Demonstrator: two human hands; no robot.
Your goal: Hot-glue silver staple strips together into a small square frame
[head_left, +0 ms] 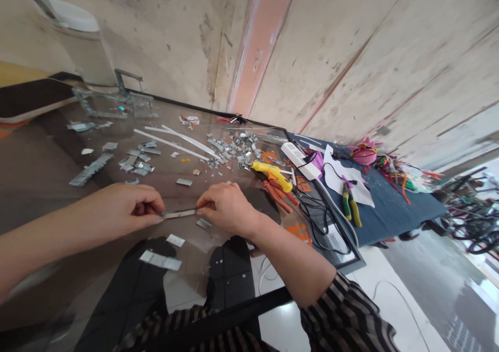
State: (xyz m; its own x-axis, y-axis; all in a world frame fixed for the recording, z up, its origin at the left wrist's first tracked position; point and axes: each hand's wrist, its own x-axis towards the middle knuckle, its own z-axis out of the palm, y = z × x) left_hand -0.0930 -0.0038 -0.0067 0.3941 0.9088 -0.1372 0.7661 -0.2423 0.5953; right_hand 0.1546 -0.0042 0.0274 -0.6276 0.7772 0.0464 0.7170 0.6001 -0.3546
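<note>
A thin, narrow metallic strip is stretched between my two hands, low over the glass table. My left hand pinches its left end between thumb and fingers. At the right end, my right hand pinches it the same way. Just below my right fingertips lies a small silvery piece. Nearer to me are a small flat piece and a longer silvery strip. Beyond my hands, another small piece rests on the glass.
Silvery scraps are heaped beyond my right hand, beside long white strips. A yellow glue gun, orange-handled tool, black cables and power strip lie right. Green-yellow pliers rest on a blue cloth.
</note>
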